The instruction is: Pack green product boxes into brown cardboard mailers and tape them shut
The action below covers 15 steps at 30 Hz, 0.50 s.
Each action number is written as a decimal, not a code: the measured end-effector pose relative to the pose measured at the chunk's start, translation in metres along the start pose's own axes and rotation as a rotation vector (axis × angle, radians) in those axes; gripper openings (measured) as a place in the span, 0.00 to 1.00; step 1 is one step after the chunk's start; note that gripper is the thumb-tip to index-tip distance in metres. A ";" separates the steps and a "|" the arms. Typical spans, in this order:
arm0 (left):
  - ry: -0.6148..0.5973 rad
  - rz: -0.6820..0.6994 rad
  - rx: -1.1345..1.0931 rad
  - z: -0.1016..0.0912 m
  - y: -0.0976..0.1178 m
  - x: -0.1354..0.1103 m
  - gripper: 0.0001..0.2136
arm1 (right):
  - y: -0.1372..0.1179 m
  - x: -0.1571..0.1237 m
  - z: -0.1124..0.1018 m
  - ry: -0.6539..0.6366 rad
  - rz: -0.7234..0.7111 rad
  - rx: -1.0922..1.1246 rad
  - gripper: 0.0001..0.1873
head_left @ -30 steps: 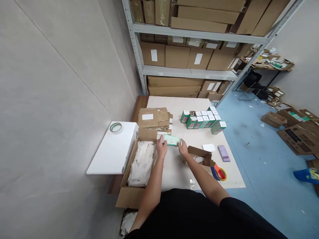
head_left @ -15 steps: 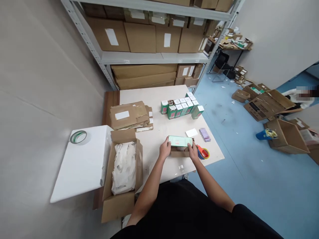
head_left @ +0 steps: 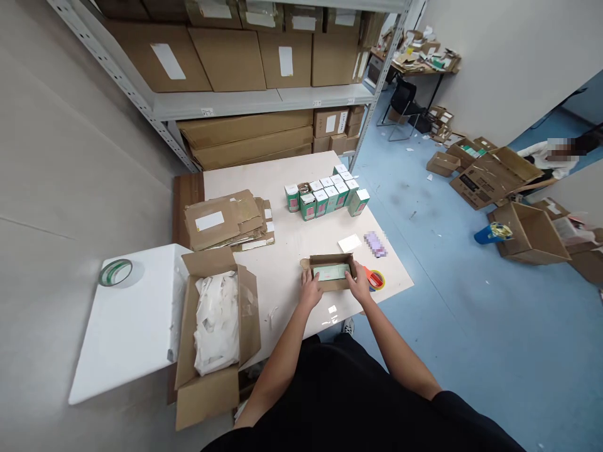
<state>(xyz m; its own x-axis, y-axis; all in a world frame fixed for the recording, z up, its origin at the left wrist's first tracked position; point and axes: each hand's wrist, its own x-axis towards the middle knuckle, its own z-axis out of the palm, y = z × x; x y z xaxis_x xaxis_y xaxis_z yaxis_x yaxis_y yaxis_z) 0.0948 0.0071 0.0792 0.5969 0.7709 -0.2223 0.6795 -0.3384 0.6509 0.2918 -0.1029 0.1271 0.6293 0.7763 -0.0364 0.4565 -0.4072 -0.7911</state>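
A flat pale green box (head_left: 331, 272) lies inside a small open cardboard box (head_left: 335, 285) near the table's front edge. My left hand (head_left: 311, 291) grips the cardboard box's left end, its thumb reaching in to the green box. At the opposite end, my right hand (head_left: 359, 285) grips the cardboard box in the same way. Right beside that hand are red-handled scissors (head_left: 374, 277) and a yellow-rimmed roll of tape (head_left: 382, 280). Beyond the hands lie a white card (head_left: 349, 243) and a purple item (head_left: 375, 244), blurred out.
Several green-and-white boxes (head_left: 331, 196) stand at the table's back right. Flattened cardboard (head_left: 221, 220) is stacked on the left. An open carton (head_left: 249, 314) holds white packing material. A tape roll (head_left: 115, 272) rests on a white surface (head_left: 127, 333). Behind stands a loaded shelf (head_left: 264, 103).
Both hands have lowered the green box into the small cardboard box. My fingers have shifted to that box's ends. The camera view has turned slightly right.
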 end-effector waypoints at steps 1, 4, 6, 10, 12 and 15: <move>-0.002 -0.016 0.029 0.004 -0.003 -0.002 0.32 | 0.001 0.000 -0.002 -0.009 -0.016 0.005 0.35; 0.028 -0.043 0.078 0.012 -0.007 -0.006 0.30 | 0.005 0.004 -0.008 -0.025 -0.049 0.028 0.34; 0.048 -0.055 0.101 0.016 -0.007 -0.007 0.27 | 0.009 0.006 -0.013 -0.034 -0.060 0.040 0.33; 0.095 -0.117 0.184 0.021 0.004 -0.007 0.15 | 0.021 0.011 -0.031 -0.073 -0.071 0.056 0.32; 0.121 -0.168 0.236 0.024 0.015 -0.007 0.09 | 0.029 0.014 -0.045 -0.118 -0.085 0.058 0.32; 0.169 -0.222 0.267 0.033 0.034 -0.012 0.07 | 0.041 0.018 -0.065 -0.201 -0.153 0.063 0.33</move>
<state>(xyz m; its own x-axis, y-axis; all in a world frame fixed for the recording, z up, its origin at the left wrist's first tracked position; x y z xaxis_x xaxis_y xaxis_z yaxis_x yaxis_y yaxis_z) 0.1251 -0.0314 0.0799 0.3591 0.9118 -0.1994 0.8847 -0.2645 0.3839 0.3630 -0.1369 0.1339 0.4152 0.9092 -0.0295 0.4928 -0.2520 -0.8329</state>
